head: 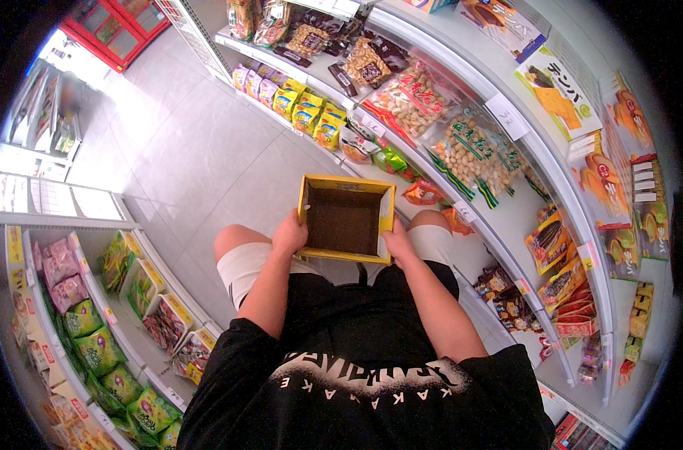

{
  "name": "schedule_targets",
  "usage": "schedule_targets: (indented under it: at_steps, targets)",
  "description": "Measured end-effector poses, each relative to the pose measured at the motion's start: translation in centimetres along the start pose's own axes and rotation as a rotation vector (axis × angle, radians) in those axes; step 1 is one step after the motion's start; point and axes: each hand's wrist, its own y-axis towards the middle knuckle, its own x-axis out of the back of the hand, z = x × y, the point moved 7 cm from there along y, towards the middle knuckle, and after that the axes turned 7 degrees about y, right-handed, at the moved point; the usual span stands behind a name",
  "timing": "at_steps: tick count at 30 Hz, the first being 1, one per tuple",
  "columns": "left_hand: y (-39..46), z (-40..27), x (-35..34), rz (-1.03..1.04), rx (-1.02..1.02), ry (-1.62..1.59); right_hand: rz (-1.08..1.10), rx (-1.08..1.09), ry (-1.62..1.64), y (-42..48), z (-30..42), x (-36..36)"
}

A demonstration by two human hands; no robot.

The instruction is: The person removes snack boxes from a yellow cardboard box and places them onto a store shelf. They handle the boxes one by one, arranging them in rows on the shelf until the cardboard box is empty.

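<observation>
Between my hands is a yellow open-topped cardboard box point(347, 256), held in front of my knees with its dark brown inside facing up. Nothing lies on the part of its floor that shows. My left hand point(289, 233) grips the left wall, fingers partly hidden against the box. On the opposite wall my right hand point(398, 243) has hold of the lower right corner. Just past the right hand, orange snack packets point(423, 193) lie on the bottom shelf. Yellow snack bags point(306, 115) stand in a row farther up that shelf.
Curving along my right, a store shelf point(510, 236) carries bags of peanuts point(414, 98) and boxed biscuits point(561, 93). Another shelf at left holds green snack bags point(99, 351) and plastic bins point(169, 323). Tiled floor point(189, 135) runs between them towards a red-framed cabinet point(119, 34).
</observation>
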Motion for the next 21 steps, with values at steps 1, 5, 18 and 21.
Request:
schedule_targets:
  at_steps: [1,5,18,21]
  targets:
    - [0.0,-0.1,0.0,0.002,-0.001,-0.005,-0.009,-0.006,0.004,-0.1,0.0,0.0]
    - [-0.2,-0.4,0.4,0.023,0.018,0.017,0.009,-0.026,0.002,0.1,-0.3,0.0]
    - [0.4,0.1,-0.4,0.081,0.025,0.015,0.021,-0.085,-0.120,0.9,-1.9,-0.1]
    - [0.4,-0.1,-0.5,0.095,0.048,-0.008,0.032,-0.137,-0.173,1.3,-2.8,-0.1]
